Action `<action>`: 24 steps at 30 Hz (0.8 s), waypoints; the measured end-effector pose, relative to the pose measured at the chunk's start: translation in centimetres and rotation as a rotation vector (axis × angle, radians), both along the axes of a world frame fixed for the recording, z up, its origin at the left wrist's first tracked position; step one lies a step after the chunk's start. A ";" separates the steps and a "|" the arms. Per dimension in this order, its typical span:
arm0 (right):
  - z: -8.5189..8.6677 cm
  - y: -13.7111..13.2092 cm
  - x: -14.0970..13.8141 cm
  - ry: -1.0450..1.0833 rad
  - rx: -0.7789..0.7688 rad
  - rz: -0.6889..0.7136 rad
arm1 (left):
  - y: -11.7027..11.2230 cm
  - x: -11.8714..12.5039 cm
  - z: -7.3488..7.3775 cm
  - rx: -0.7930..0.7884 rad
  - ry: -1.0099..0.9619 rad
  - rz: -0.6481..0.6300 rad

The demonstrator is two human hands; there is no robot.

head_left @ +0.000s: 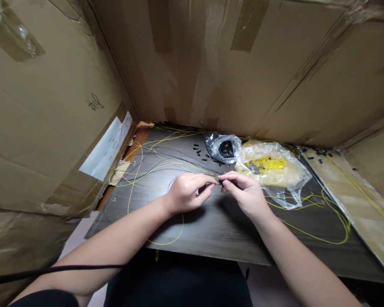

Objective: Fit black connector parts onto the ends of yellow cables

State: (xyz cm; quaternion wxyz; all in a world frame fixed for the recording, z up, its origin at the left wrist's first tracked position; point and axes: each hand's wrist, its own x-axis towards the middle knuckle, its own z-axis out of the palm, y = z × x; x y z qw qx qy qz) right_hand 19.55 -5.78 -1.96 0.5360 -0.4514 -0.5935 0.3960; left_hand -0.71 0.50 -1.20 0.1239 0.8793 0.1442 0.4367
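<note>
Both hands meet over the dark desk [211, 230]. Left hand [185, 194] pinches the end of a thin yellow cable [166, 166]; right hand [243, 194] pinches a small black sleeve piece [220, 182] right at that cable tip. Looks like threading the piece onto the cable; next calls for steady alignment and a push along the strand. Cable loops spread left and right. Further back: clear bag of yellow parts [270, 168], smaller bag of black parts [223, 147], loose black pieces [198, 151], cardboard walls [51, 106].
</note>
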 end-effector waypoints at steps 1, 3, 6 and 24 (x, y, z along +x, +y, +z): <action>0.0 0.0 0.0 0.000 0.000 0.006 | 0.0 0.0 0.0 0.000 0.001 -0.001; 0.1 0.0 -0.1 0.005 -0.001 0.016 | 0.0 0.0 -0.1 -0.004 0.008 -0.001; 0.1 0.0 -0.2 -0.003 -0.007 0.021 | 0.0 0.0 -0.1 -0.016 0.024 0.005; 0.9 -0.4 -0.4 -0.480 0.422 -0.104 | -0.2 0.5 0.5 -0.684 -0.001 -0.099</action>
